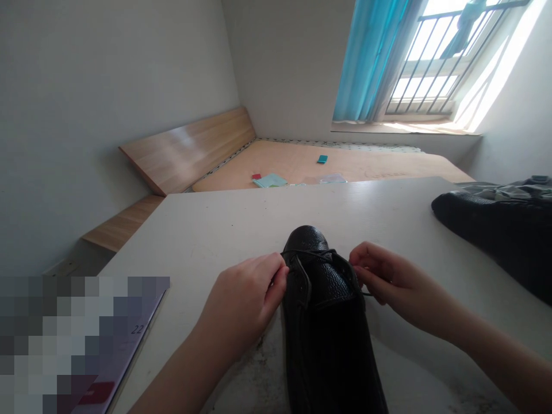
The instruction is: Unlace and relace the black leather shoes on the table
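Note:
A black leather shoe (328, 322) lies on the white table (224, 224), toe pointing away from me. My left hand (245, 302) is closed in a pinch at the shoe's left side, gripping a thin black lace (313, 253). My right hand (390, 282) is closed at the shoe's right side, its fingers curled around the other end of the lace. The lace runs taut across the top of the shoe between both hands.
A dark bag or garment (500, 230) lies on the table at the right. A calendar (116, 356) sits at the front left. Beyond the table is a bare wooden bed base (366, 164) with small cards, and a window with a blue curtain (371, 57).

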`<state>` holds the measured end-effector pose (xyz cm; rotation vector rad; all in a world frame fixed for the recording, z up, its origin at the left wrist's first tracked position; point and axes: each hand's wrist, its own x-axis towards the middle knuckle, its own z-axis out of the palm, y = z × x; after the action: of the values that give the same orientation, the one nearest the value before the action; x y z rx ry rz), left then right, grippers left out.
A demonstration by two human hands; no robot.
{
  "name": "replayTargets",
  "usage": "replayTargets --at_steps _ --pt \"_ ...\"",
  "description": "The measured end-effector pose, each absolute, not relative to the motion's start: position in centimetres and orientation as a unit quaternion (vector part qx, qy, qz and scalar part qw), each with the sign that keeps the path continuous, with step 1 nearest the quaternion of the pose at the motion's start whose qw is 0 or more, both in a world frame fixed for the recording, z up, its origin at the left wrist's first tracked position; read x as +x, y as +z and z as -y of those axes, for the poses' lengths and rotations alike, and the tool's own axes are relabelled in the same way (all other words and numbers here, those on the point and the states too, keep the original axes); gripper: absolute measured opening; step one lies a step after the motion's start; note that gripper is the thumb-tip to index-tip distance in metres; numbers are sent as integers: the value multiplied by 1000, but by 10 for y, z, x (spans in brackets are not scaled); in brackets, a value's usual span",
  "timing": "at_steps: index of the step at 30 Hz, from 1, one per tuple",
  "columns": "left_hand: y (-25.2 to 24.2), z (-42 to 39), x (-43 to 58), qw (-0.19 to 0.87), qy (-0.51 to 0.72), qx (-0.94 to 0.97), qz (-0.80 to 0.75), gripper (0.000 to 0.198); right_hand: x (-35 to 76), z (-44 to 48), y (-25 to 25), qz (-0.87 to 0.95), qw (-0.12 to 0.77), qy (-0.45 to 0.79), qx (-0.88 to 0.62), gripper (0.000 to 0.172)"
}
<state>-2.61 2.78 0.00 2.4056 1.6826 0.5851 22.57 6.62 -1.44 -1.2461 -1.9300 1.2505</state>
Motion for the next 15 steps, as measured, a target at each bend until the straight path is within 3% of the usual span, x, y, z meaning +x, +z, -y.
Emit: replayTargets --at_steps 6,15 --pt "-5 -29 -21 65 214 802 -554 27 224 -64 -11 725 277 413 -477 23" --pt "-7 -26 -18 54 278 791 -542 22 222 -59 -7 719 285 449 -447 24"
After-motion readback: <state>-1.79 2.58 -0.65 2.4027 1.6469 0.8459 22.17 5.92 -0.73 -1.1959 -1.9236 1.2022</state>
